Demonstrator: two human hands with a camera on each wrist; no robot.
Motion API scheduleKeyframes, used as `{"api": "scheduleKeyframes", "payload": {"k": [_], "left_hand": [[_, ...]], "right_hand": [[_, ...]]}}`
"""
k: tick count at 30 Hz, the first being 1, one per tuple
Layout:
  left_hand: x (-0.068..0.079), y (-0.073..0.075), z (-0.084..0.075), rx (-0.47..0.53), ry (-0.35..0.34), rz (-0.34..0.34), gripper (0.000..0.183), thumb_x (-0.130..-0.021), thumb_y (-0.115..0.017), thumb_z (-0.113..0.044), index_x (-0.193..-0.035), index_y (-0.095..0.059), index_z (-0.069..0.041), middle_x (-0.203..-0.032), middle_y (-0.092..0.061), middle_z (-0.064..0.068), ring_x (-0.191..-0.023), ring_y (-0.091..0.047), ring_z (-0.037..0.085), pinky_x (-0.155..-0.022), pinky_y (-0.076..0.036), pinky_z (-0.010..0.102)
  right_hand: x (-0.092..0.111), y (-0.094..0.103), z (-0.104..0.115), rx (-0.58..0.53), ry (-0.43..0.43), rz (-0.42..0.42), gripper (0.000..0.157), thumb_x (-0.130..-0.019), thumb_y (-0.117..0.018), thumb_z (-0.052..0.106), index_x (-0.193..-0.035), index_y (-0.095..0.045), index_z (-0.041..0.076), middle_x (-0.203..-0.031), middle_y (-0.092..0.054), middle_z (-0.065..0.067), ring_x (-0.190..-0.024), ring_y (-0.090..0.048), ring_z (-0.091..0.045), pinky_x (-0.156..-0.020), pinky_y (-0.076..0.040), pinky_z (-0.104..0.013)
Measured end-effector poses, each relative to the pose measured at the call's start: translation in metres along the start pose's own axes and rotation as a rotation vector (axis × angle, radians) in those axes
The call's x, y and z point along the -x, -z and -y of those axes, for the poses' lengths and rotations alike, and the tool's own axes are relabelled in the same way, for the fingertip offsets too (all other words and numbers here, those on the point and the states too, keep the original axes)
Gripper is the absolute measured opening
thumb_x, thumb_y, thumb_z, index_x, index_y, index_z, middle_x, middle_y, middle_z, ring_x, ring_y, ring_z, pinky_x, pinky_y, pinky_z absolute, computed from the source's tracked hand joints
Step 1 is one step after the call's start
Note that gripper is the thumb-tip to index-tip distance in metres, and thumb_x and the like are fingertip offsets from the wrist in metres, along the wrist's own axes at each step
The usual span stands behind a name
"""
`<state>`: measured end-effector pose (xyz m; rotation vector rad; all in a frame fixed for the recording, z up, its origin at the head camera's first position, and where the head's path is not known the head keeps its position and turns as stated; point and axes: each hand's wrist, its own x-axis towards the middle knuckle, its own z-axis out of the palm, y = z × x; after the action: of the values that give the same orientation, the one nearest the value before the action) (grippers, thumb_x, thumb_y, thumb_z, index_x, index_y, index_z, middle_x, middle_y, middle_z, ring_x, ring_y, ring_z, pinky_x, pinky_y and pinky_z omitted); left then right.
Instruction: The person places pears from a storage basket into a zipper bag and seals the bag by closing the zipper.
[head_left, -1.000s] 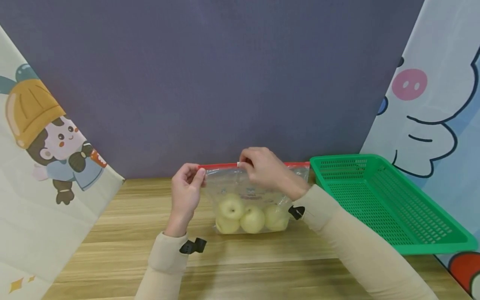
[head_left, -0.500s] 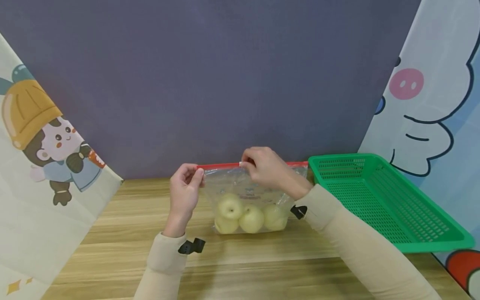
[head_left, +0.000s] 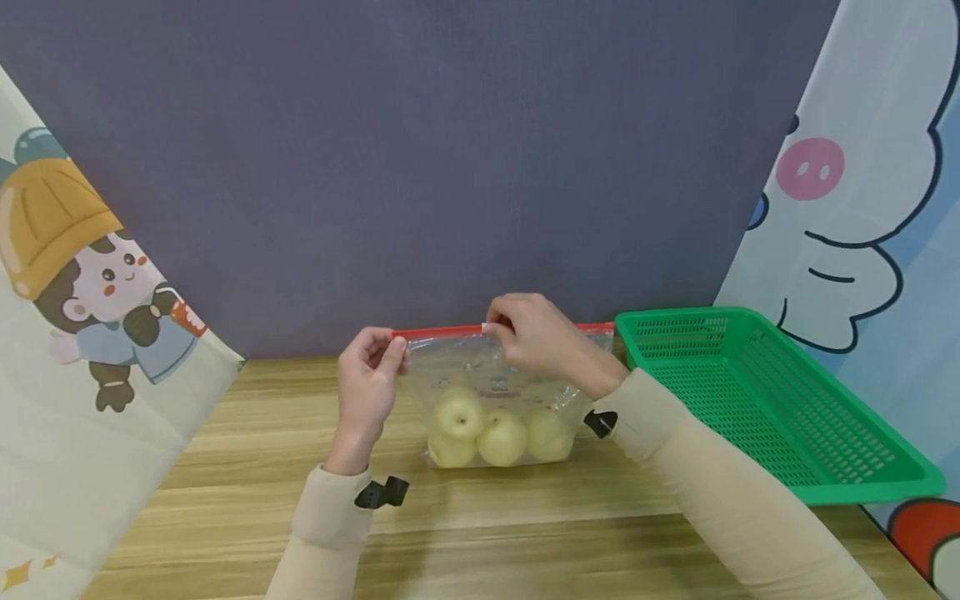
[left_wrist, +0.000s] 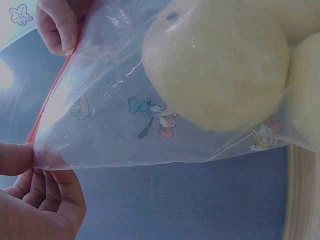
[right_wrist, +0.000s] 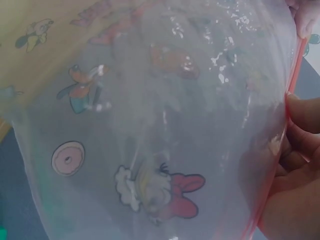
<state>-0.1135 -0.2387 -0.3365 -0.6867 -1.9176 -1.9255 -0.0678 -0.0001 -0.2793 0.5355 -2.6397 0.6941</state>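
Note:
A clear zip bag (head_left: 450, 362) with a red closure strip (head_left: 438, 332) stands on the table, several pale yellow, apple-like fruits (head_left: 502, 439) in its bottom. My left hand (head_left: 367, 375) pinches the bag's upper left corner between thumb and fingers. Along the strip, near its middle, my right hand (head_left: 534, 335) pinches at a small white slider (head_left: 485, 327). The forearm and hand hide part of the bag's right side. Cartoon prints (left_wrist: 155, 117) show on the plastic in the left wrist view. The right wrist view has the thumb and curled fingers (right_wrist: 302, 115) at the strip.
A green perforated basket (head_left: 862, 493) stands to the right, its left rim close to the bag's upper right corner. The wood-grain table (head_left: 480, 550) meets a dark backdrop (head_left: 450, 167) behind the bag. Cartoon-printed sheets (head_left: 112, 317) flank both sides.
My right hand has moved slightly right along the red strip with the white slider. The left hand keeps its pinch on the corner, and the whole view has shifted a little.

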Motion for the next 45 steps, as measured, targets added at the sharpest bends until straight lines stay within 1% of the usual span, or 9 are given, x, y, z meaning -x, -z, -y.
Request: {"api": "scheduleKeyframes", "payload": {"k": [6, 14, 26, 31, 39, 45], "left_hand": [[-0.001, 0.0, 0.001, -0.002, 0.002, 0.006, 0.008, -0.1, -0.061, -0.001, -0.099, -0.061, 0.007, -0.084, -0.062, 0.014, -0.071, -0.06, 0.016, -0.064, -0.056, 0.023], [-0.002, 0.0, 0.001, 0.001, 0.007, 0.002, 0.008, -0.1, -0.061, 0.0, -0.098, -0.061, 0.008, -0.083, -0.063, 0.011, -0.07, -0.06, 0.015, -0.064, -0.056, 0.022], [-0.003, 0.002, 0.0, -0.006, -0.004, 0.015, 0.008, -0.1, -0.062, -0.001, -0.097, -0.061, 0.007, -0.083, -0.063, 0.015, -0.068, -0.059, 0.016, -0.064, -0.054, 0.023], [-0.002, 0.003, 0.0, -0.002, 0.006, 0.018, 0.009, -0.1, -0.063, -0.001, -0.097, -0.061, 0.007, -0.083, -0.063, 0.016, -0.069, -0.059, 0.016, -0.064, -0.054, 0.023], [-0.003, 0.004, 0.001, -0.011, 0.005, 0.017, 0.014, -0.1, -0.062, -0.002, -0.098, -0.06, 0.011, -0.083, -0.063, 0.018, -0.07, -0.06, 0.014, -0.065, -0.054, 0.022], [-0.005, 0.005, 0.001, -0.012, 0.011, 0.022, 0.013, -0.1, -0.062, -0.002, -0.098, -0.06, 0.011, -0.084, -0.063, 0.019, -0.07, -0.06, 0.014, -0.066, -0.054, 0.022]], "right_hand": [[0.001, 0.002, -0.001, 0.004, -0.001, 0.006, 0.012, -0.104, -0.061, 0.018, -0.098, -0.069, 0.011, -0.083, -0.062, 0.002, -0.066, -0.054, -0.013, -0.061, -0.05, -0.031], [0.003, 0.002, -0.003, 0.018, -0.014, 0.008, 0.013, -0.104, -0.06, 0.018, -0.098, -0.069, 0.011, -0.083, -0.061, 0.002, -0.066, -0.054, -0.014, -0.061, -0.049, -0.032], [0.006, 0.006, -0.003, 0.023, -0.017, 0.01, 0.015, -0.105, -0.058, 0.018, -0.098, -0.069, 0.011, -0.082, -0.061, 0.002, -0.065, -0.054, -0.012, -0.06, -0.05, -0.031], [0.008, 0.007, -0.003, 0.021, -0.021, 0.012, 0.015, -0.105, -0.058, 0.017, -0.099, -0.069, 0.01, -0.084, -0.062, 0.001, -0.065, -0.055, -0.012, -0.06, -0.051, -0.031], [0.007, 0.008, -0.006, 0.031, -0.024, -0.001, 0.015, -0.104, -0.059, 0.018, -0.097, -0.07, 0.01, -0.083, -0.062, 0.002, -0.066, -0.055, -0.013, -0.06, -0.05, -0.031], [0.008, 0.01, -0.008, 0.036, -0.032, 0.0, 0.015, -0.104, -0.058, 0.017, -0.096, -0.069, 0.01, -0.082, -0.061, 0.002, -0.066, -0.054, -0.013, -0.06, -0.05, -0.031]]}}
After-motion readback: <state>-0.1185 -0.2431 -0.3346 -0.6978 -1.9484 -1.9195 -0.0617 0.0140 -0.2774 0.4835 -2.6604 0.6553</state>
